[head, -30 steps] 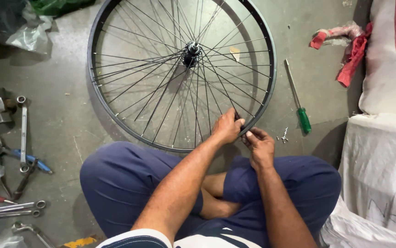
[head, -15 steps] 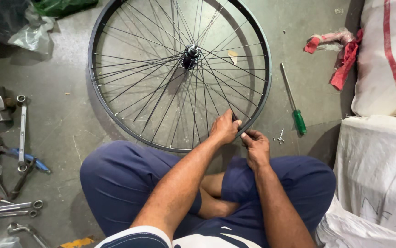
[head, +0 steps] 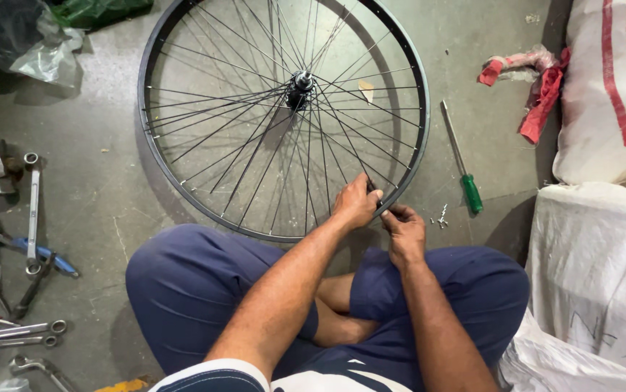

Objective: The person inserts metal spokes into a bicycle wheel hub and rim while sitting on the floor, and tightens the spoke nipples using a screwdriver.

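Landmark: spoked bicycle wheel (head: pixel 284 116), lying flat on the concrete floor (head: pixel 110 210), hub (head: pixel 299 88) at its middle.

- Person sits cross-legged at the wheel's near edge, knees just under the rim (head: pixel 418 156).
- Left hand (head: pixel 355 203) rests inside the rim at the near-right arc, fingers curled together around what looks like 1 spoke end; the exact spoke cannot be told.
- Right hand (head: pixel 402 231) sits just outside the rim, touching it, fingers pinched together on something too small to make out.
- Both hands meet at the same spot on the rim; that spoke's long axis runs from the fingers up and left toward the hub. Both hands are equally close.
- Beyond the rim to the right: green-handled screwdriver (head: pixel 462 161), small metal parts (head: pixel 441 216), red rag (head: pixel 538 87).
- Left of the wheel: spanners (head: pixel 31 210), pliers (head: pixel 15 243).
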